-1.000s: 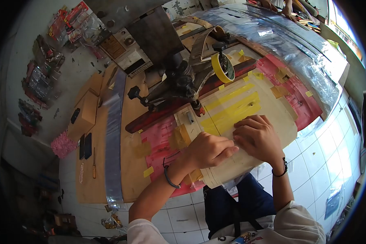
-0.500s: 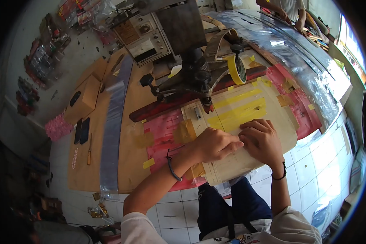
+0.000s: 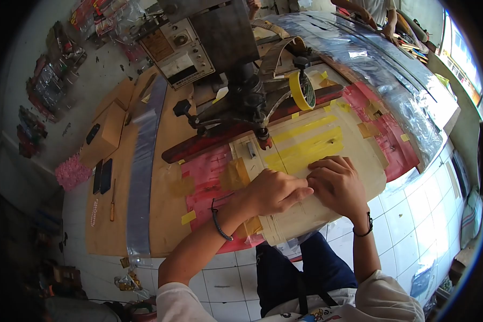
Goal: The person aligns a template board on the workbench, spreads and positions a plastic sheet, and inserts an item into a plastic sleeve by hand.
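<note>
My left hand (image 3: 275,191) is closed, its fingers curled and the thumb pointing right. Close against it is my right hand (image 3: 335,184), with fingers bent down and pressed together. Whatever lies between the fingertips is hidden. Both hands are over a pale board (image 3: 292,219) with strips of yellow tape (image 3: 321,144) across it. A small metal piece (image 3: 251,150) lies on the board, beyond my left hand. Just past it stands the head of a dark machine (image 3: 247,99) with a red tip (image 3: 264,144).
A long dark red bar (image 3: 198,140) crosses behind the board. A tape roll (image 3: 301,91) hangs on the machine. On the left are a screwdriver (image 3: 112,201), phones (image 3: 107,174) and a cardboard box (image 3: 106,131). Another person's arms (image 3: 390,24) are at the far right, beyond plastic-covered sheets (image 3: 354,51).
The whole view has shifted slightly, so the table and machine appear a little farther left. My hands stay together over the board, in nearly the same pose.
</note>
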`<control>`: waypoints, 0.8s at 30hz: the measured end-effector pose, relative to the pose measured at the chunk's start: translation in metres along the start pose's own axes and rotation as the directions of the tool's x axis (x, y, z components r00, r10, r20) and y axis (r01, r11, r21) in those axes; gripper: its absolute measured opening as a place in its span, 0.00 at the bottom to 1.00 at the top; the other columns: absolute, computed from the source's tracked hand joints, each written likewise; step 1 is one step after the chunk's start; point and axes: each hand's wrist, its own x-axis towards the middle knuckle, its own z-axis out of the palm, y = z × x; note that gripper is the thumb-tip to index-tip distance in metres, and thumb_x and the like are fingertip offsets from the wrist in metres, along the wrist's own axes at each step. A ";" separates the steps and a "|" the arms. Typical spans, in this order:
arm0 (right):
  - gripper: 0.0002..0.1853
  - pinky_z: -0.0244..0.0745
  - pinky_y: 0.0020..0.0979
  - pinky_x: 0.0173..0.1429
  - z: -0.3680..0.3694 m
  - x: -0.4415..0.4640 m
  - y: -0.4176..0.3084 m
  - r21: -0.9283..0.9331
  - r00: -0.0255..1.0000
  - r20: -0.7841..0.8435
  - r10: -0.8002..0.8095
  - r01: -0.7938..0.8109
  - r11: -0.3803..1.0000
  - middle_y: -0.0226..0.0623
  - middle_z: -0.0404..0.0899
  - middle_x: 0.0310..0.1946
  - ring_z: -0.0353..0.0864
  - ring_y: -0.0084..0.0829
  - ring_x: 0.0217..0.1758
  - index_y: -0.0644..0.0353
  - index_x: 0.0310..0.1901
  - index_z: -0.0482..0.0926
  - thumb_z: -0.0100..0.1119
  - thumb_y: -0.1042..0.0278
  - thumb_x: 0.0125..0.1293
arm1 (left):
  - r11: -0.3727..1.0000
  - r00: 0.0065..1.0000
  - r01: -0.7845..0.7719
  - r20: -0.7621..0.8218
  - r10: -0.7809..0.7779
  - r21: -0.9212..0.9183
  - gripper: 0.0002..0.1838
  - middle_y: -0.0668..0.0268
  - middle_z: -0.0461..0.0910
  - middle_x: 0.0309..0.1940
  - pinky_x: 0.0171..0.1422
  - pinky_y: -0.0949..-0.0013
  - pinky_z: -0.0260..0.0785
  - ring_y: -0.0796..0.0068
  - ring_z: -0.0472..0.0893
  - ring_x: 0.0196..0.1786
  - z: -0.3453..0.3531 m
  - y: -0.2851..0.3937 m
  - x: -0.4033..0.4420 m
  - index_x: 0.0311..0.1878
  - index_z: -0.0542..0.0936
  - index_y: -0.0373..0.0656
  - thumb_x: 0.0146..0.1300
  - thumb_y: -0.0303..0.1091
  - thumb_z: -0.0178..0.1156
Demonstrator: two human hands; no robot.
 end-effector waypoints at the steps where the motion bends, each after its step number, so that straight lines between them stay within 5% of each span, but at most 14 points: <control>1: 0.06 0.70 0.38 0.63 0.000 0.000 0.001 -0.003 1.000 -0.009 0.000 0.000 1.000 0.30 0.86 0.45 0.81 0.35 0.53 0.56 0.37 0.86 0.68 0.66 0.59 | 1.000 1.000 -0.001 0.002 0.001 0.002 0.18 0.57 0.78 0.23 0.34 0.56 0.72 0.51 0.82 0.29 -0.001 0.000 0.001 0.32 0.79 0.44 0.75 0.45 0.53; 24: 0.06 0.71 0.37 0.60 -0.003 -0.004 0.007 0.048 0.999 -0.044 -0.020 0.022 0.999 0.27 0.86 0.44 0.81 0.33 0.51 0.53 0.37 0.86 0.68 0.63 0.62 | 0.995 0.999 0.000 0.046 -0.005 0.099 0.16 0.55 0.79 0.23 0.32 0.56 0.72 0.52 0.82 0.28 -0.003 0.011 0.005 0.34 0.79 0.41 0.73 0.44 0.57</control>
